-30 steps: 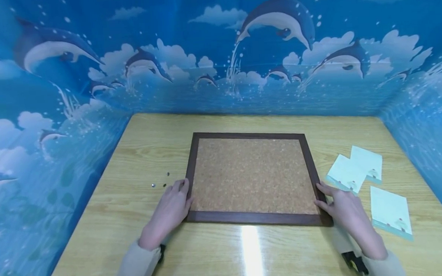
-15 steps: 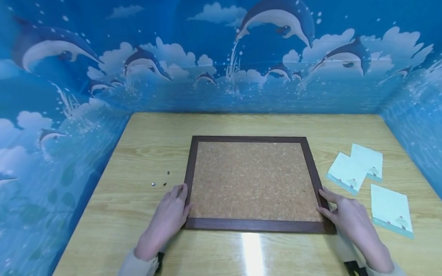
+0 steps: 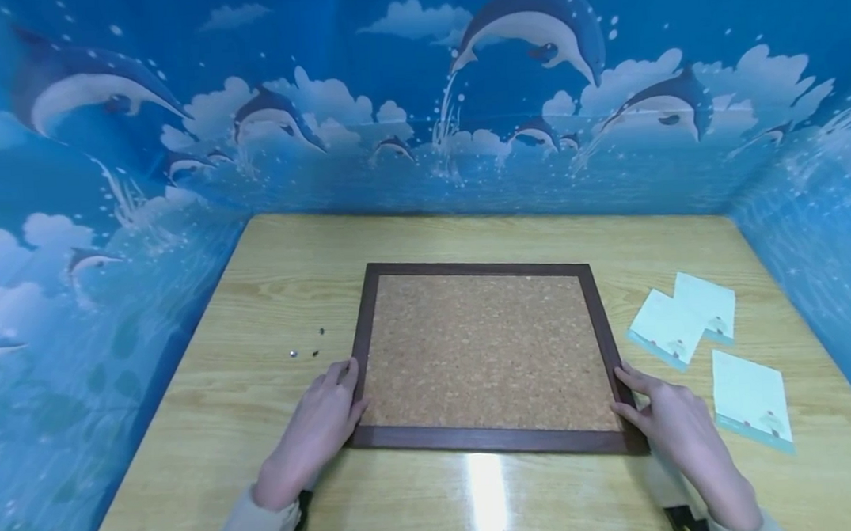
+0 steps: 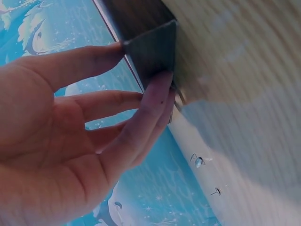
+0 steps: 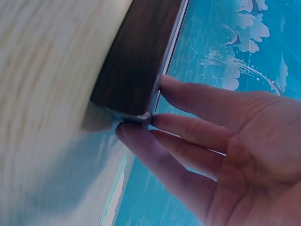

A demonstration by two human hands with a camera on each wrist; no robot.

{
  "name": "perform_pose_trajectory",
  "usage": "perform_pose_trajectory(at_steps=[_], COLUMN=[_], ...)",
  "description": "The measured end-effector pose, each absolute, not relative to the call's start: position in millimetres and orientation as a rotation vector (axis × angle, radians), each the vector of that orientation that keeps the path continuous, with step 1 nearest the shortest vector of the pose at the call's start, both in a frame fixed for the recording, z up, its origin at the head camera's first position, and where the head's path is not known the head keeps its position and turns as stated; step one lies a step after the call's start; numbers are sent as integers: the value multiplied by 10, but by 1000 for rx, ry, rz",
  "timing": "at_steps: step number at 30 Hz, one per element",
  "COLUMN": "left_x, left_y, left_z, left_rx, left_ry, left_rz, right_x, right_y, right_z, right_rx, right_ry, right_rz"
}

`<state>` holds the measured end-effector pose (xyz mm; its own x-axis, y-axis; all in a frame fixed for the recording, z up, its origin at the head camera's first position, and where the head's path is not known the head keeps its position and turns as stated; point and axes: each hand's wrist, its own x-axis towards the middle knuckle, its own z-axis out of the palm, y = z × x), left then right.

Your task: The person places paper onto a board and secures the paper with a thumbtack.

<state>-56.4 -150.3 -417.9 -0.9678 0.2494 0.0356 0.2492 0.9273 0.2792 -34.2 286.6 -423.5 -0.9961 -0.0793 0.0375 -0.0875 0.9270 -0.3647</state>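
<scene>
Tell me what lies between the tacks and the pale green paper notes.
In the head view, the framed cork board lies between the tacks and the paper notes, with the left hand and right hand on its sides.

1. The board's frame (image 3: 500, 439) was dark brown, looking nearly black in places in the right wrist view.
2. Its cork surface (image 3: 482, 350) was tan, finely mottled with lighter and darker flecks.
3. The table (image 3: 217, 393) was pale yellow, patterned with wood grain.
4. The paper sheets (image 3: 750, 394) were pale mint, each with a turquoise strip along the lower edge and tiny reddish marks.
5. The backdrop (image 3: 422, 182) was blue, printed with white clouds (image 3: 333, 103), white spots and dark-blue dolphins (image 3: 529, 15) with white bellies.
6. One pin (image 3: 293, 354) was silvery; two small pieces (image 3: 315, 353) beside it were dark.
7. The sleeves (image 3: 255, 528) were light greyish beige.
</scene>
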Motion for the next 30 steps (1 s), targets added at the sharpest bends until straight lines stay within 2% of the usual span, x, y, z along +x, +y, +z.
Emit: perform_pose_trajectory(at_steps=[13,24,30], left_x=[-636,-709,-759], left_y=[-1570,-1599,-1584], left_z=[-4172,-4193,-4200], left_rx=[303,385,442], left_ry=[3069,3050,3062], left_rz=[548,616,590], right_x=[-520,-1208,-1406], right_y=[2989,3897,4264], right_z=[-4105,-3964,-4004], right_rx=[189,77,11], right_ry=[-3137,-3084,-3276], right_rz=[623,422,297])
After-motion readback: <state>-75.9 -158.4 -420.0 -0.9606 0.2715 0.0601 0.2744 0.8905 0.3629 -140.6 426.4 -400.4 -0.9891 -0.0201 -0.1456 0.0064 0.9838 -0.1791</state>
